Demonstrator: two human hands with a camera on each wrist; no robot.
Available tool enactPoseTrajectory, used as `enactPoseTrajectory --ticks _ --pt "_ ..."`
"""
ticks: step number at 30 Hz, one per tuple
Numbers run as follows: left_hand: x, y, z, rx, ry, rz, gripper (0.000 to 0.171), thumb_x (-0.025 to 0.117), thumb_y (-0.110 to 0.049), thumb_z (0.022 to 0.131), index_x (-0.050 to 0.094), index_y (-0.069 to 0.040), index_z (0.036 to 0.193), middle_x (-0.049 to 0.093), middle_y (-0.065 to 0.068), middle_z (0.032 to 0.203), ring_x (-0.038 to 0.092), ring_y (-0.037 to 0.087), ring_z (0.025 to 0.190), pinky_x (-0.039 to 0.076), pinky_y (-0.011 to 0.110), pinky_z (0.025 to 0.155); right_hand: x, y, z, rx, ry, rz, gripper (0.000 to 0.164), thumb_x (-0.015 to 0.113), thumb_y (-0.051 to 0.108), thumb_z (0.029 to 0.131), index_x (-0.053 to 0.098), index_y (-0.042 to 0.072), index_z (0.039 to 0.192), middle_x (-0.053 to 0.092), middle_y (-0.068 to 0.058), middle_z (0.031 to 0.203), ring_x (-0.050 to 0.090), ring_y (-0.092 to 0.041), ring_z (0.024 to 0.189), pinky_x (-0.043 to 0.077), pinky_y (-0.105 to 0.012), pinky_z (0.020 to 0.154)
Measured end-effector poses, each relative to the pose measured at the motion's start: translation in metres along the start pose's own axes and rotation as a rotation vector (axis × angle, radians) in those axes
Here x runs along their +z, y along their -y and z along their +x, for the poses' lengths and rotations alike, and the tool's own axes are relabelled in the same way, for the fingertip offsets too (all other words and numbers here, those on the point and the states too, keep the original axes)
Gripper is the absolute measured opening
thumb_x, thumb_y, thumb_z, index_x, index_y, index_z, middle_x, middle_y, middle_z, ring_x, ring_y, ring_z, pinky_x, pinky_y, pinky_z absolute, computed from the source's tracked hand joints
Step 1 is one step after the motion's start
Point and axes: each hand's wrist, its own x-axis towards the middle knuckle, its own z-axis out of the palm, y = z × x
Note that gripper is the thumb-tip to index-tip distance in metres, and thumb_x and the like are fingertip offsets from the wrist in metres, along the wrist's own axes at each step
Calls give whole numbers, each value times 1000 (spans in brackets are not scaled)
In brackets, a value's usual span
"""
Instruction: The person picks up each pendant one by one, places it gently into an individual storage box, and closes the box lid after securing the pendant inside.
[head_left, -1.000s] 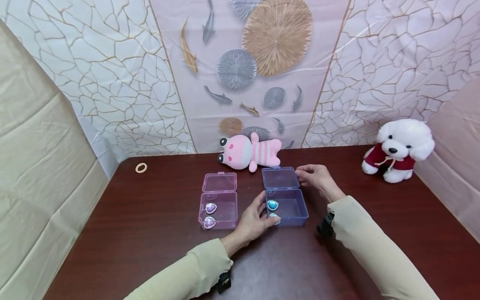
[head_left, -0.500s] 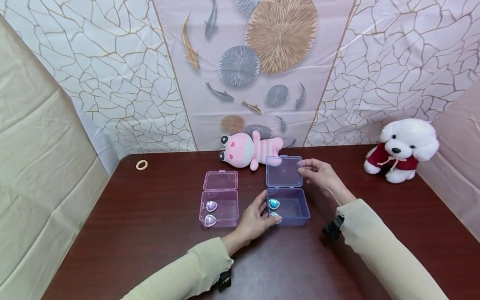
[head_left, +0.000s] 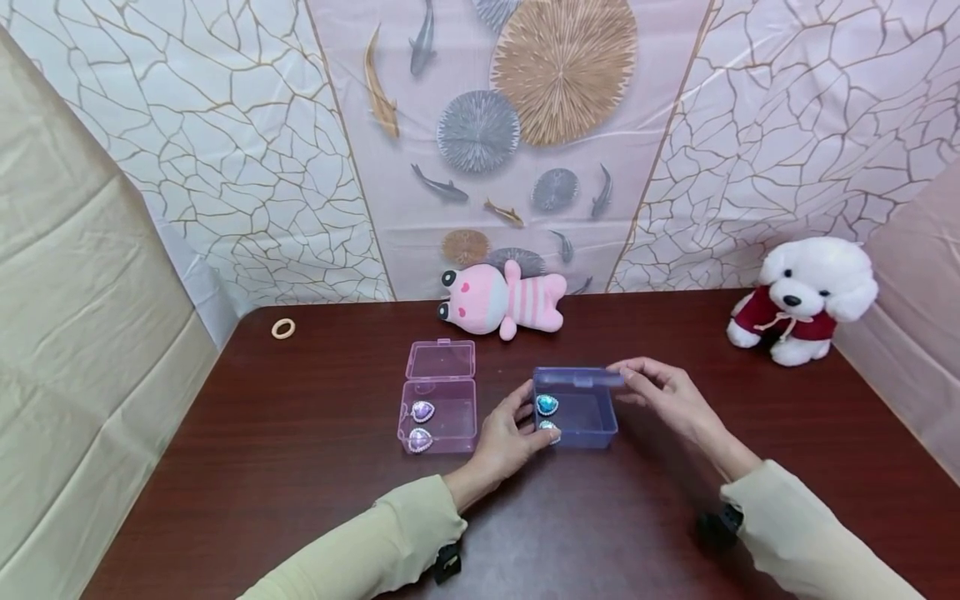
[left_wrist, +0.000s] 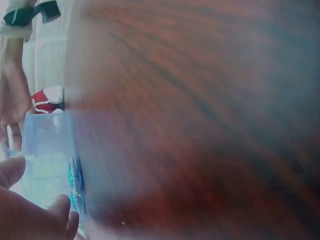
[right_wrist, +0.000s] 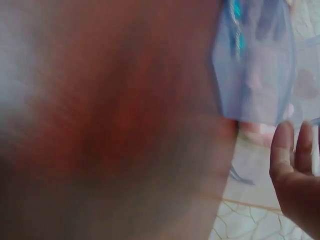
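Observation:
A clear blue plastic box [head_left: 588, 437] stands on the table with its hinged lid [head_left: 573, 377] tilted partway over it. My left hand [head_left: 504, 442] grips the box's left side, thumb at the front corner. Two heart-shaped gems with beaded rims lie inside: a bright blue one [head_left: 547, 405] and a paler one [head_left: 551, 431], partly covered by that thumb. At the lid's right edge, my right hand [head_left: 671, 404] pinches it between thumb and fingers. To the left sits a pink plastic box [head_left: 461, 417], its lid [head_left: 441, 361] folded back, holding two purple heart gems [head_left: 422, 412].
Behind the boxes lies a pink plush frog [head_left: 480, 300] with a striped body. A white plush dog [head_left: 810, 283] in a red top sits at the back right. A small wooden ring [head_left: 283, 329] rests at the back left of the dark wooden table [head_left: 285, 467].
My right hand has raised the blue box's lid from lying back and swung it forward over the box. The left hand keeps its hold on the box.

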Motion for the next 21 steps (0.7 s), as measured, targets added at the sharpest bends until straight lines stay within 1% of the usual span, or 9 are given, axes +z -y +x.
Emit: enactPoseTrajectory --ticks 3,5,7,8,9,13,17,21 --pt "0 -1 0 -13 36 -38 79 72 3 78 30 1 145 40 24 142 46 36 126 45 41 100 7 -2 -10 50 -29 22 44 55 26 96 54 -10 122 64 0 111 65 -4 89 57 -27 81" --pt "0 -1 0 -27 69 -73 81 73 -2 79 27 1 146 35 21 147 40 33 132 40 41 105 12 -3 -15 93 -64 3 47 57 26 95 52 -7 127 61 -9 119 62 -1 88 56 -26 81" --pt "0 -1 0 -35 86 -105 80 71 -8 83 24 1 147 29 18 151 33 32 136 36 42 108 14 -4 -18 134 -85 -4 52 60 27 93 48 -4 133 56 -18 126 60 2 88 55 -22 81" --pt "1 -2 0 -36 84 -110 79 70 -12 85 24 1 147 28 17 152 31 32 137 34 42 109 15 -4 -19 151 -86 -5 55 61 27 93 46 -3 136 52 -23 131 60 2 89 55 -21 81" --pt "1 -2 -1 -28 79 -108 76 68 -15 87 24 2 147 27 17 152 30 33 137 34 42 109 15 -4 -19 167 -84 -7 57 61 27 92 43 -3 137 49 -25 133 59 3 90 54 -18 82" --pt "2 -1 -1 12 45 -73 64 59 -18 93 28 3 145 29 16 151 32 34 136 34 42 109 16 -5 -20 219 -64 0 60 60 26 93 38 -3 141 44 -26 139 59 5 94 51 -16 86" --pt "3 1 0 36 32 -57 59 58 -14 94 31 2 144 30 15 151 33 32 136 34 40 108 18 -8 -20 252 -32 37 57 56 22 95 35 -3 142 42 -25 140 59 2 99 50 -20 91" --pt "6 2 2 52 14 -38 60 59 -10 92 32 2 144 31 16 150 33 32 135 34 40 108 19 -10 -20 249 -17 108 56 53 19 97 31 -4 144 38 -25 143 58 2 103 48 -22 93"
